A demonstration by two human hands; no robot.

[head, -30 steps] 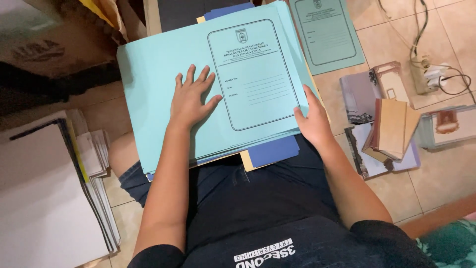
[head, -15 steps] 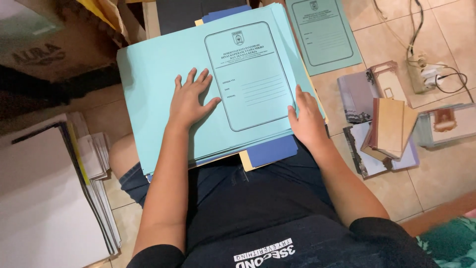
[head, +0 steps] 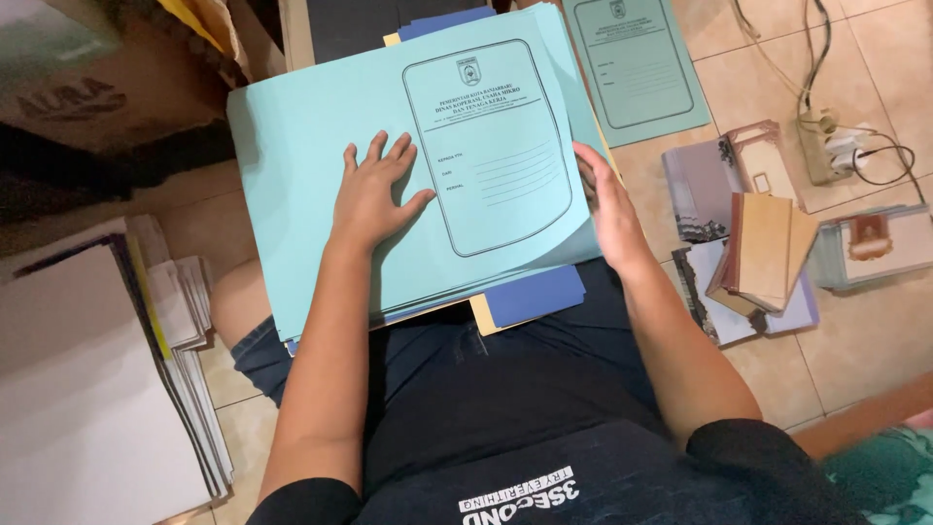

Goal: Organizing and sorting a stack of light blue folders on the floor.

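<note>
Two hands: left hand (head: 374, 194) flat | right hand (head: 610, 209) edge | folder stack (head: 292, 175)

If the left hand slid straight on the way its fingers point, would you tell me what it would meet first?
The left hand lies flat on the light blue folder, fingers pointing away from the body. It would probably keep crossing bare folder up to its far edge; the dark sheet lies beyond, though depth is unclear.

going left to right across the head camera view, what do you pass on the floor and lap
Stack of white paper sheets → left hand flat on light blue paper folders → right hand at their edge → tan booklets pile → white power strip.
</note>
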